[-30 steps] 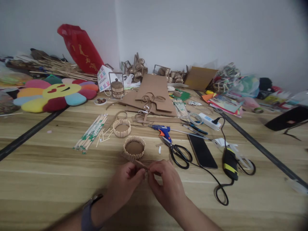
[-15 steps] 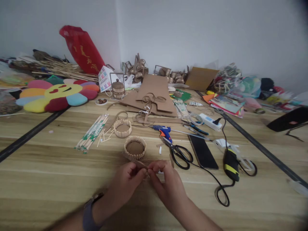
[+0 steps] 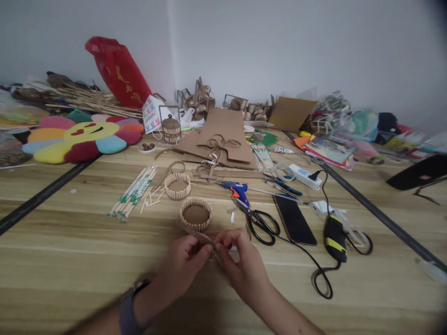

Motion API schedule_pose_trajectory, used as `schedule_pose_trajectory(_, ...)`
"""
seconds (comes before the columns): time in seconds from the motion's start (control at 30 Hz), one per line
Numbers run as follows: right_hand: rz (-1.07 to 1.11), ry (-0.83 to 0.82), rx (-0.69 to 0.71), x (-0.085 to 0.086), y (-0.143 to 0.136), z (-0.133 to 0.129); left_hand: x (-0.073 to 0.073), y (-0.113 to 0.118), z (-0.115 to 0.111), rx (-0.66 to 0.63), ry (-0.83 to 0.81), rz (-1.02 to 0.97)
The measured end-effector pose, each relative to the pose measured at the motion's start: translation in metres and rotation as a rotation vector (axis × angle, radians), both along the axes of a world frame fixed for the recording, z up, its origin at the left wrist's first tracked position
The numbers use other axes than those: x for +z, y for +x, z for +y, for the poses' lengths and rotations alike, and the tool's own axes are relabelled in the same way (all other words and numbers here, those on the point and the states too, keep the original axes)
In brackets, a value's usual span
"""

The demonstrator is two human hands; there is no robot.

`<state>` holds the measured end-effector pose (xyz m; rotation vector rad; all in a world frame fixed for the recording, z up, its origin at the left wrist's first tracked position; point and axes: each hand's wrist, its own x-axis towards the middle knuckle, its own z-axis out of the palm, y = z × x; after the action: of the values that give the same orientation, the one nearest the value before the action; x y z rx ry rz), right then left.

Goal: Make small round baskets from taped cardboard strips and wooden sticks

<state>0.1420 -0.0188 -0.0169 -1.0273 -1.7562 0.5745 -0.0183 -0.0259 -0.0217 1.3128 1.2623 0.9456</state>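
Note:
Between my two hands is a thin brown cardboard strip (image 3: 195,232). My left hand (image 3: 186,260) pinches it between thumb and fingers, and my right hand (image 3: 240,258) pinches it close by, the fingertips of both hands almost meeting. Just beyond them stands a round ring of short wooden sticks with a brown base (image 3: 196,215). Farther back is a second such stick ring (image 3: 178,186). Black-handled scissors (image 3: 263,225) lie open to the right of my right hand, beside a blue hot glue gun (image 3: 239,191).
A phone (image 3: 295,219), a black-and-yellow tool (image 3: 335,239) with its cord and a power strip (image 3: 305,177) lie to the right. Packed wooden sticks (image 3: 133,193) are at left. Cardboard sheets (image 3: 223,125) and a small lidded bucket (image 3: 171,129) stand farther back.
Both hands stay in nearly the same place, still pinching the strip. The strip has shifted slightly, and more of it shows below the fingertips.

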Motion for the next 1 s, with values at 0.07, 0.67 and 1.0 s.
schedule_pose_trajectory(0.07, 0.088, -0.080, 0.033, 0.000, -0.001, 0.001, -0.001, -0.001, -0.001, 0.002, 0.003, -0.018)
schedule_pose_trajectory(0.67, 0.131, -0.056, -0.069, -0.006, -0.003, 0.001, 0.002, 0.001, -0.002, 0.009, 0.093, -0.144)
schedule_pose_trajectory(1.0, 0.084, 0.016, -0.334, 0.004, 0.034, 0.036, 0.008, -0.002, 0.004, 0.314, 0.020, -0.292)
